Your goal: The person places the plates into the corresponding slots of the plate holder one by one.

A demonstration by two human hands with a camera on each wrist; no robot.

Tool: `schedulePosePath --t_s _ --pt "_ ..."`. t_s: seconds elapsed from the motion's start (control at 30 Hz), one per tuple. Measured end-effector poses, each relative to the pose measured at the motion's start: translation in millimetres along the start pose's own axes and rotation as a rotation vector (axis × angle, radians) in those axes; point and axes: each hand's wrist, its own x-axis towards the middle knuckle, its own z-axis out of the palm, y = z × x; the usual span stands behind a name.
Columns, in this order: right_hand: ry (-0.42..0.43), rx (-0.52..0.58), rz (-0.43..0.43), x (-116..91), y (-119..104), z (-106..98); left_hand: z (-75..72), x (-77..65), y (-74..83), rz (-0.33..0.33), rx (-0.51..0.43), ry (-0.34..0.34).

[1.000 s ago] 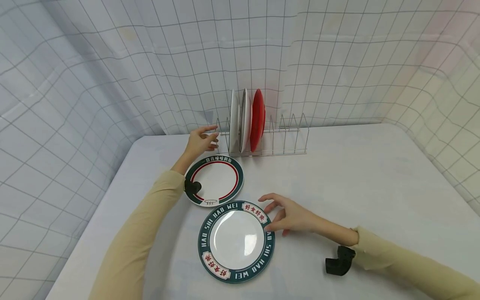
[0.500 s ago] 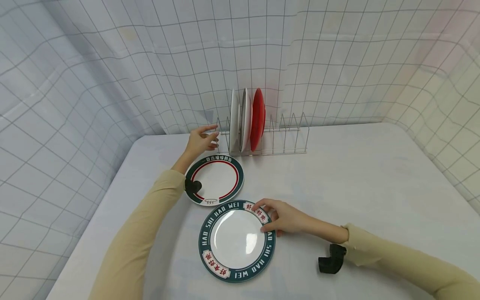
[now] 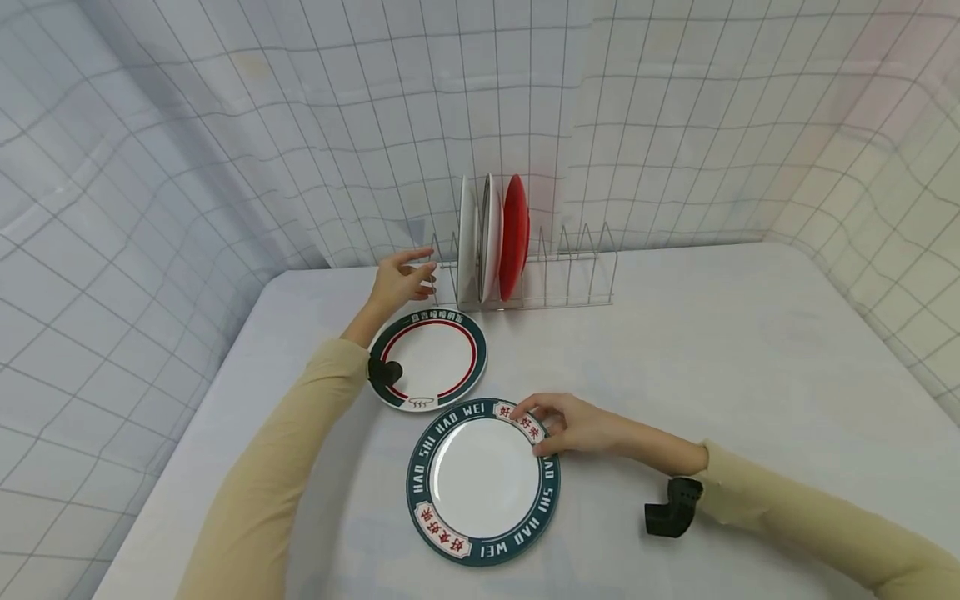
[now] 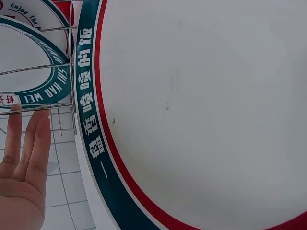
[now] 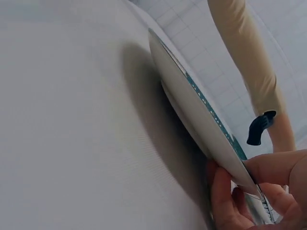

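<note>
White surface (image 3: 697, 375) here, and in front of the wire rack (image 3: 558, 307) the right hand (image 3: 576, 423) pinches the near plate (image 3: 486, 483), fingers clamped under its rim, thumb above, seemingly for control, while the left hand (image 3: 401, 282), fingers loosely apart, touches the wire rack, perhaps steadying it.

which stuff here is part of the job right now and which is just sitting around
Part of the job:
near plate, pinched by the right hand
wire rack, left hand at its end

Probably just around:
red-ringed plate, flat on the table
pale plates and red plate, standing in the rack
</note>
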Motion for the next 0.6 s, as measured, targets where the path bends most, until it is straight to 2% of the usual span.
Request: schedulePosePath --t_s 0.13,0.33,0.43,0.6 --pt "-0.100 0.009 -0.035 -2.6 -0.2 -3.1 -0.7 1.1 -1.6 0.002 0.011 0.001" --pt "-0.185 0.024 -0.039 -7.2 -1.6 -4.3 -1.5 3.9 -3.8 0.005 -0.001 0.003" --pt "-0.211 0.038 -0.029 -8.4 -0.9 -3.6 -1.2 3.8 -4.0 0.000 -0.004 0.000" --pt "-0.205 0.029 -0.039 -9.9 -0.2 -3.5 -0.7 2.9 -3.9 0.000 -0.006 -0.002"
